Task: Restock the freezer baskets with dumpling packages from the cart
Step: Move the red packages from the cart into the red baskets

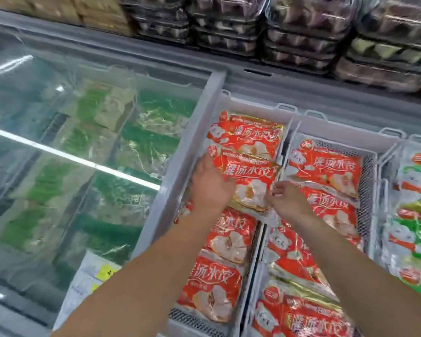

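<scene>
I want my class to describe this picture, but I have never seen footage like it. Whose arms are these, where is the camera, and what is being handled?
There is no machine here: a person wears one camera on the head, looking down at their own bare arms. Below is an open shop freezer with a grey basket full of red dumpling packages. The left hand lies flat on the red package on top; the right hand touches its right edge with curled fingers. Further left, a glass lid covers green packages.

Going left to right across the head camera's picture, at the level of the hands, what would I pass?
Closed glass lid over green packages → grey freezer frame → left hand on a red dumpling package → right hand at its edge → second basket of red packages → green-and-red packages.
</scene>
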The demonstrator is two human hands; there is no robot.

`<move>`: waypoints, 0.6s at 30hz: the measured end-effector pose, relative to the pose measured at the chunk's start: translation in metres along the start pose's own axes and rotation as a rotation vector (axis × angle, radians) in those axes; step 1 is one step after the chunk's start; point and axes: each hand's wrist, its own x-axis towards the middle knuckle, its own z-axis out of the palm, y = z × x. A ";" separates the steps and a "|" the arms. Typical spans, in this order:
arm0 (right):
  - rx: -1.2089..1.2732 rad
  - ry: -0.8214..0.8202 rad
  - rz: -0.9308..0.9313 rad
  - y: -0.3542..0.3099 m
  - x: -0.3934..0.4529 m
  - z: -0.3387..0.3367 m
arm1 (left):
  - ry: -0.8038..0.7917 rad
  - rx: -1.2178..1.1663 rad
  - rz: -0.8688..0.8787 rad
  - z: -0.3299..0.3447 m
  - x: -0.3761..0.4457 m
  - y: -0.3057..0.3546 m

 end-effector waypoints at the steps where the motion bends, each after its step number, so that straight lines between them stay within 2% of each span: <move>1: -0.163 -0.022 -0.068 -0.004 0.009 0.004 | -0.049 0.104 0.045 0.011 0.002 -0.003; 4: -0.507 -0.069 -0.202 -0.007 0.028 0.020 | -0.181 0.281 0.097 0.039 0.011 -0.014; 9: -0.703 -0.094 -0.382 0.002 0.070 0.046 | -0.298 0.329 0.031 0.059 0.046 -0.045; 13: -0.865 -0.152 -0.331 0.017 0.085 0.064 | -0.342 0.356 -0.022 0.067 0.049 -0.071; 18: -0.836 -0.115 -0.327 0.024 0.076 0.075 | -0.305 0.371 0.012 0.064 0.046 -0.079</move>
